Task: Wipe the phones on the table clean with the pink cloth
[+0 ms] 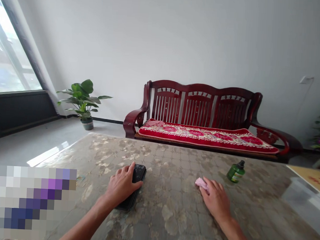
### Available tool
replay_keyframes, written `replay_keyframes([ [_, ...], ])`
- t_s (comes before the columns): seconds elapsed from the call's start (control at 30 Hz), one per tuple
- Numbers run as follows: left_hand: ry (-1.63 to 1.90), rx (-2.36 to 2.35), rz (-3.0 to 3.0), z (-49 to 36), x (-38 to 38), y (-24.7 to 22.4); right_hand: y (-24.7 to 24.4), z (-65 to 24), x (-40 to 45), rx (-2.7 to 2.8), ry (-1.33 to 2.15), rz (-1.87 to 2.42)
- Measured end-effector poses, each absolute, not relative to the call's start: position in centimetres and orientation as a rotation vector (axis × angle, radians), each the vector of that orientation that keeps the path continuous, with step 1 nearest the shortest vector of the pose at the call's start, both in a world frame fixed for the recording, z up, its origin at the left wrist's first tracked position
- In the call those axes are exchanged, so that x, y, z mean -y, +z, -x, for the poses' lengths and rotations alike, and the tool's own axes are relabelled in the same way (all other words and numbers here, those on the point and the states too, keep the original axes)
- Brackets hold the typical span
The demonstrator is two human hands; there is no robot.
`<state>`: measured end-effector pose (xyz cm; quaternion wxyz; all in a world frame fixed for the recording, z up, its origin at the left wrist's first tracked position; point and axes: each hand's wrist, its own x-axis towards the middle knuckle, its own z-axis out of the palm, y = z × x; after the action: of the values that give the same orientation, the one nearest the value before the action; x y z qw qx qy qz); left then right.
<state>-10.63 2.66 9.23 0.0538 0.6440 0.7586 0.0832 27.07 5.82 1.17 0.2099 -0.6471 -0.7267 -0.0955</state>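
My left hand (123,184) lies over a black phone (139,173) on the table, its thumb across the right side and its fingers toward the far left edge. Pale spots or smears show on the phone's dark face, and part of it is hidden under the hand. Farther right, a small crumpled pink cloth (201,183) is pinched in my right hand (216,200), which is low over the table or touching it. Behind and to the right of that hand stands a green bottle (236,171) with a black cap.
A clear cover with a floral, grid pattern lies over the table (168,206). At its right is a yellowish printed sheet or box (312,178). Beyond stand a dark red wooden bench (201,97) and a potted plant (87,122). A blurred patch hides the lower left.
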Motion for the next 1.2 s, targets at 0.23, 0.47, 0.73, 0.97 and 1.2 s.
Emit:
replay_keyframes([
  [0.23,0.032,-2.395,-1.948,9.5,-3.7,9.0,0.4,-27.0,-5.6,2.021,-0.262,1.676],
  [0.47,0.044,-2.427,-1.907,9.1,-3.9,9.4,0.0,-27.4,-5.7,1.970,-0.156,1.621],
  [0.73,0.072,-2.465,-1.804,9.4,-4.2,9.5,0.2,-27.4,-5.6,1.934,-0.042,1.581],
  [0.97,0.126,-2.445,-1.757,9.9,-4.9,9.2,0.5,-27.3,-5.4,1.917,-0.005,1.589],
  [1.2,0.167,-2.436,-1.736,10.1,-4.8,9.3,0.8,-27.2,-5.4,1.897,0.022,1.579],
])
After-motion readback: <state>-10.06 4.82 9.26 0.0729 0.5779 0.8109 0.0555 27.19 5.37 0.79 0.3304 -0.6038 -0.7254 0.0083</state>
